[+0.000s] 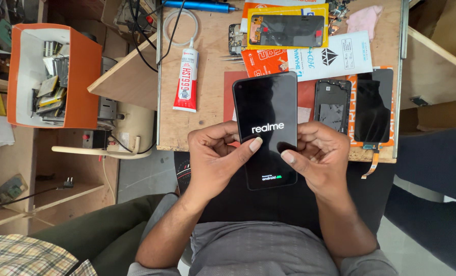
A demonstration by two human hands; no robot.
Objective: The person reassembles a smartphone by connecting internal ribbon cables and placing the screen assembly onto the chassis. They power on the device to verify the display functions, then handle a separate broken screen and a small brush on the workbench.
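Both hands closed on the smartphone [265,128], held upright over my lap at the near edge of the workbench [207,61]. My left hand [215,158] cups the left edge, thumb on the glass; my right hand [320,158] cups the right, thumb low on the screen. Screen lit, starting up. Best to keep thumb pressure light, support even. Just right: a bare phone frame [332,106], a loose display panel [373,105]. Far left: glue tube [186,76].
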